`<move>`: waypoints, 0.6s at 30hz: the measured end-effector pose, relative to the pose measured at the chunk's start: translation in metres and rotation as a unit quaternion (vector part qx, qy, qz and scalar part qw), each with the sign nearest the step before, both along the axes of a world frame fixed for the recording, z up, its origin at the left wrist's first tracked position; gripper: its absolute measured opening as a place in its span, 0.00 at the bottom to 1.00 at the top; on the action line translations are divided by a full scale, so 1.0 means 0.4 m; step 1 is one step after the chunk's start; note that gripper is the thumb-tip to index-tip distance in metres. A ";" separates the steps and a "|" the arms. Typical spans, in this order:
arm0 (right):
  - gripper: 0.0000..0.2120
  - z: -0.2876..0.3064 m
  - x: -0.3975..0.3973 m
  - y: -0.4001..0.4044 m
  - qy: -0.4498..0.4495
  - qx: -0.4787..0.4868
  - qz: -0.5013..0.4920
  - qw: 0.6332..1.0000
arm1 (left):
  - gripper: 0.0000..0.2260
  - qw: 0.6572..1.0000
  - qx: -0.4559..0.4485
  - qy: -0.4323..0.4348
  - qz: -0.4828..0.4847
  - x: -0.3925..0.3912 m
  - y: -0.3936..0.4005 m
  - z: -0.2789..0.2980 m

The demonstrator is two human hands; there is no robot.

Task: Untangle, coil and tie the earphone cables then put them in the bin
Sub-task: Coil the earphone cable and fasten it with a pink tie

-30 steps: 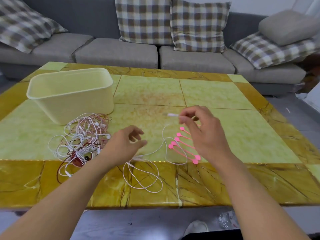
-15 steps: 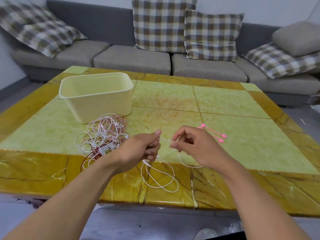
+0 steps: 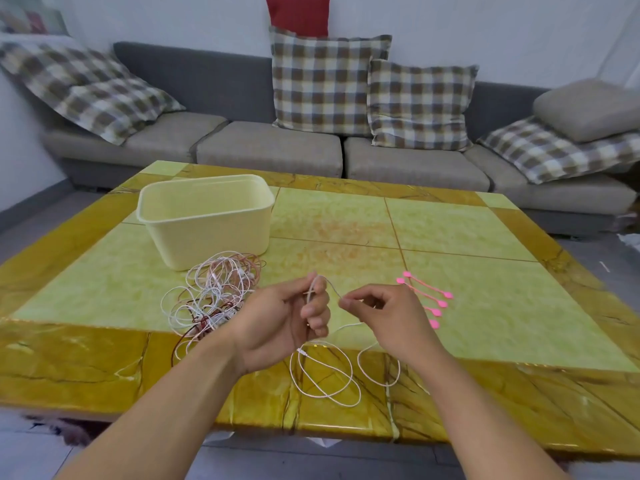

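My left hand (image 3: 287, 317) holds one end of a white earphone cable (image 3: 325, 379) between thumb and fingers, palm turned inward. My right hand (image 3: 384, 317) pinches the same cable a short way along, just to the right. The rest of that cable lies in loose loops on the table's near edge. A tangled pile of white, pink and dark red cables (image 3: 214, 292) sits left of my left hand. Behind the pile stands a pale yellow bin (image 3: 207, 220), nothing visible inside. Several pink ties (image 3: 429, 296) lie right of my right hand, partly hidden by it.
The table (image 3: 485, 306) is green and yellow marble with a near edge just below the loose loops. A grey sofa (image 3: 277, 150) with checked cushions runs behind it. The floor shows on the left and right of the table.
Both hands rose off the table and drew together on the white cable. My left hand turned palm inward with the cable end in it. The camera tilted up, showing more sofa.
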State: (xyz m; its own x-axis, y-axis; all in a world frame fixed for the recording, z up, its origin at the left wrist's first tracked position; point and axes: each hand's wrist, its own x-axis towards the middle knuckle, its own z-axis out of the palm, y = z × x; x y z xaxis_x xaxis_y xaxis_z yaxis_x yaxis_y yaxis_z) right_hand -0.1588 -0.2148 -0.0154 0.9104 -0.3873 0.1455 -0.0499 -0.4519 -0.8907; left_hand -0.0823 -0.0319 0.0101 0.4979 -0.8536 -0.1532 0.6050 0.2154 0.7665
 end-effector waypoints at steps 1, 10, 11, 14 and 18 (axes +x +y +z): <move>0.04 -0.001 -0.002 0.000 0.006 -0.002 0.000 1.000 | 0.12 1.000 -0.004 0.010 0.028 0.004 -0.003 0.001; 0.08 -0.029 -0.026 0.027 0.128 -0.139 0.105 0.976 | 0.13 0.982 -0.037 0.016 0.184 0.029 -0.039 -0.011; 0.08 -0.024 -0.030 0.034 0.137 -0.160 0.126 0.969 | 0.14 0.981 -0.034 0.005 0.193 0.034 -0.041 -0.015; 0.07 0.005 -0.046 0.054 0.137 -0.195 0.163 0.957 | 0.16 0.970 0.033 -0.094 0.220 0.046 -0.039 -0.040; 0.06 0.047 -0.060 0.064 0.076 -0.107 0.173 0.976 | 0.18 0.909 0.194 -0.331 0.164 0.043 -0.026 -0.066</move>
State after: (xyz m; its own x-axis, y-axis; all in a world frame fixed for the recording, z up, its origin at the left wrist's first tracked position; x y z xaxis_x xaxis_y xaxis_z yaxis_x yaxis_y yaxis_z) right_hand -0.1828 -0.1893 0.0033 0.9987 -0.0273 0.0431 0.0157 -0.6403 -0.7680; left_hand -0.0653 -0.0423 -0.0165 0.8080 -0.5890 0.0143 -0.0639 -0.0635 0.9959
